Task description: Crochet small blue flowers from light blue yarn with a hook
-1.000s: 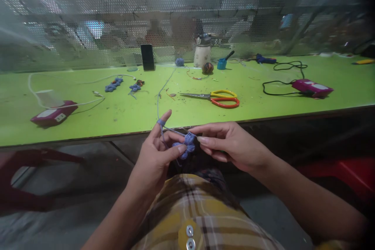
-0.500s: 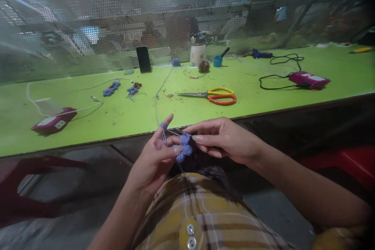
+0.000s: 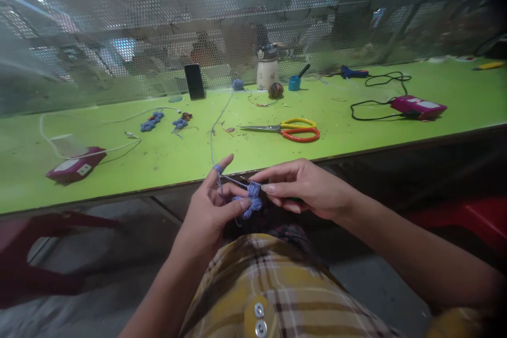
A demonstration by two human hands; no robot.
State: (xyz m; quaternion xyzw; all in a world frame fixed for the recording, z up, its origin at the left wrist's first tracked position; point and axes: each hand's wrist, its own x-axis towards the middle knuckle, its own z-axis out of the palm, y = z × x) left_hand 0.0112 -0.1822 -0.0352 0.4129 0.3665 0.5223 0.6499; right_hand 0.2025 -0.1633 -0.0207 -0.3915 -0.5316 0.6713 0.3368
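Observation:
My left hand [image 3: 216,203] pinches a small blue crocheted flower piece [image 3: 254,203] between thumb and fingers, just off the table's front edge. Blue yarn [image 3: 212,140] wraps round its raised index finger and runs back to a small blue yarn ball [image 3: 237,84]. My right hand [image 3: 295,187] is closed at the piece's right side, thumb and index finger pinched on a crochet hook. Most of the hook is hidden by the fingers; only a bit of green handle [image 3: 295,199] shows below them. Loops sit along the piece's top edge.
Scissors [image 3: 299,130] lie on the green table [image 3: 348,142] beyond my hands. Behind are a bottle [image 3: 268,71], multicoloured yarn ball [image 3: 275,90], blue pot [image 3: 294,83] and phone [image 3: 194,82]. Finished-looking crocheted pieces [image 3: 152,121] lie left, with purple power strips [image 3: 77,165] at both sides.
The crocheted piece has turned slightly and shifted a little right in my left hand. The loops along its top look more spread out. My right hand has barely moved.

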